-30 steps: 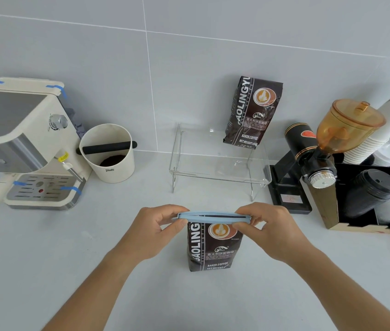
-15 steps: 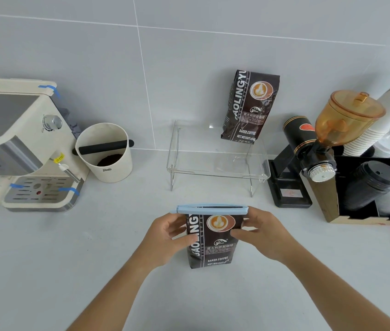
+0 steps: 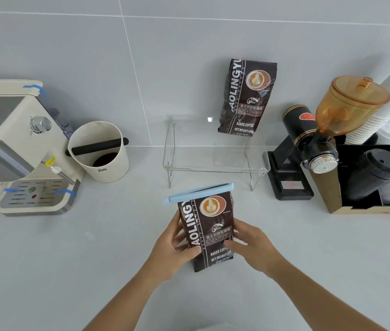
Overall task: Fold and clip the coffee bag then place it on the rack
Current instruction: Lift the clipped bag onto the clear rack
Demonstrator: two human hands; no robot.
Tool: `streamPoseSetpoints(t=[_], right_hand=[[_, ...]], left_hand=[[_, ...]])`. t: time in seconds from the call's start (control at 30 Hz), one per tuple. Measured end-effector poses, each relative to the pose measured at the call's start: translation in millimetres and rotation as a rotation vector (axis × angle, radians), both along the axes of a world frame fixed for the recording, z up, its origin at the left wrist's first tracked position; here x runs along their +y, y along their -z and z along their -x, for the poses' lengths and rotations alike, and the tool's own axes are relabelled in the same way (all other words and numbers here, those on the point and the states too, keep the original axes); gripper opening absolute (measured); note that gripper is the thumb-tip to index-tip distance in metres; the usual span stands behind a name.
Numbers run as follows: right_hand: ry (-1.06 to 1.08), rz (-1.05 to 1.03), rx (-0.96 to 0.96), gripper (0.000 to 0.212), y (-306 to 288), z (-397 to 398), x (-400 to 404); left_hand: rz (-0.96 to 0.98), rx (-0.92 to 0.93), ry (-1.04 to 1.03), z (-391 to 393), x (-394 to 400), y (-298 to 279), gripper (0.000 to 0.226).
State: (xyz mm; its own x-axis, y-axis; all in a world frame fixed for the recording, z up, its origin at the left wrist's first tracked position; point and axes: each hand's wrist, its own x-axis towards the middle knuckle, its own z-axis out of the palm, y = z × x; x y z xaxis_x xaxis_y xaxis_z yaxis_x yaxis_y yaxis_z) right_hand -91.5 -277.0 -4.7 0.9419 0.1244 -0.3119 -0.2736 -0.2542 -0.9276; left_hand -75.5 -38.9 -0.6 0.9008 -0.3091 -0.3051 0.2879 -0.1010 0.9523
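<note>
Grey tiled wall, pale grey worktop (image 3: 93, 259). Coffee bag (image 3: 209, 231) stands upright on it at centre, top folded over and pinched under a light-blue clip (image 3: 198, 193) lying across the fold, slightly tilted. Left hand (image 3: 173, 253) grips the bag's left edge, right hand (image 3: 252, 247) its right edge; both closed around the lower half, thumbs on the front face.

Fold and clip look done; step in hand is the carry to the rack. Clear acrylic rack (image 3: 215, 161) sits at 12 o'clock from the bag, near, against the wall. Next move: lift, go forward and up over the front lip, set down on the free left part of the shelf.

In the way: a second coffee bag (image 3: 246, 96) already stands on the rack's right rear, leaning on the wall. Grinder (image 3: 320, 139) at 2 o'clock, just beside the rack's right end, then stacked paper cups (image 3: 380, 111). Knock box (image 3: 99, 151) at 10 o'clock, espresso machine (image 3: 17, 144) beyond it. Clip overhangs the bag on the left, so watch that end.
</note>
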Motion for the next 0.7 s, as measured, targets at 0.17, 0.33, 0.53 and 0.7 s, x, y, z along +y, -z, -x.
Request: streamPoseSetpoints(t=[0.17, 0.33, 0.53, 0.7], right_hand=[[0.016, -0.005, -0.001, 0.056, 2.0, 1.3, 8.5], [0.035, -0.007, -0.043, 0.053, -8.3, 1.3, 14.8], [0.074, -0.061, -0.109, 0.045, -46.7, -12.4, 21.5], [0.059, -0.057, -0.172, 0.042, -85.3, -28.4, 22.2]], left_hand=[[0.040, 0.014, -0.062, 5.3, -4.1, -1.8, 0.092], [0.101, 0.023, -0.124, 3.3, -2.7, -11.3, 0.071], [0.176, 0.024, -0.218, -16.0, 1.8, -38.3, 0.055], [0.141, -0.068, -0.198, -36.3, 2.2, -76.9, 0.047]])
